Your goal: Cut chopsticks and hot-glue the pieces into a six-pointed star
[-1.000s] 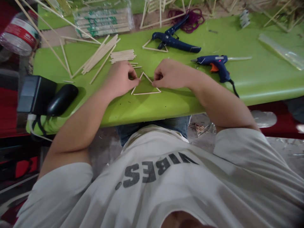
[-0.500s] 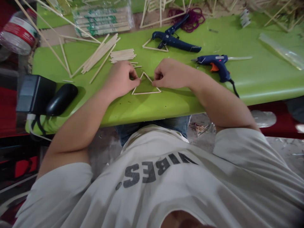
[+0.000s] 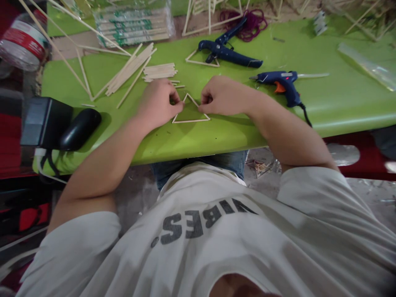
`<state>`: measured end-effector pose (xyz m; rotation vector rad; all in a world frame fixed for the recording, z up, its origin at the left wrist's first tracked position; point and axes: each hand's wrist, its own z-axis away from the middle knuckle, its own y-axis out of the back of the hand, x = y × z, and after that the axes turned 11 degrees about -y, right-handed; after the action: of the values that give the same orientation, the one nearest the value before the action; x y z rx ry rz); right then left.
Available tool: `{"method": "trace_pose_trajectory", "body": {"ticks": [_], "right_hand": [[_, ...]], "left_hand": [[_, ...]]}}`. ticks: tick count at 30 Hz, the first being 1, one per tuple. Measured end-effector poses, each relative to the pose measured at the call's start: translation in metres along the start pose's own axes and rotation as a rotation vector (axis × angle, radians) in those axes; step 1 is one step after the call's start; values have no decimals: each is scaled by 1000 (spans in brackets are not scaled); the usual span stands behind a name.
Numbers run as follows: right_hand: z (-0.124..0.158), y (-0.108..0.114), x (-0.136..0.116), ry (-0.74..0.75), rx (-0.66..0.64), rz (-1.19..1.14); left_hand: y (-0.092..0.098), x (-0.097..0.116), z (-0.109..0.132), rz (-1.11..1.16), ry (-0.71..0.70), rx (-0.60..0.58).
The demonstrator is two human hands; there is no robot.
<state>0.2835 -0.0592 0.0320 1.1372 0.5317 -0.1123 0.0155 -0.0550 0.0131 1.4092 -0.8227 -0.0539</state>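
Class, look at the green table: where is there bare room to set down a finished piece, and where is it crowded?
Free: right of the glue gun up to the plastic bag; also the strip between the stick triangle and the near table edge. Crowded: loose sticks far left.

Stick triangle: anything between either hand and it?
Nothing visible. The left hand pinches the left side of the stick triangle, the right hand its right side; it lies flat on the green table.
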Motion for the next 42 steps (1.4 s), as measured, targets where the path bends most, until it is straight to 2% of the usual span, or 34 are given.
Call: {"method": "trace_pose_trajectory", "body": {"ticks": [7, 13, 16, 23, 32, 42], "right_hand": [[-1, 0, -1, -10, -2, -3], [-5, -2, 4, -9, -3, -21], [-4, -2, 4, -11, -7, -22], [-2, -2, 3, -15, 4, -21], [-4, -2, 3, -19, -7, -26], [-2, 0, 3, -7, -20, -22]], "left_hand": [[14, -3, 9, 86, -86, -56], [23, 4, 14, 154, 34, -178], [22, 3, 13, 168, 39, -204], [11, -14, 10, 226, -27, -171], [12, -11, 9, 203, -23, -176], [7, -19, 9, 272, -67, -151]]}}
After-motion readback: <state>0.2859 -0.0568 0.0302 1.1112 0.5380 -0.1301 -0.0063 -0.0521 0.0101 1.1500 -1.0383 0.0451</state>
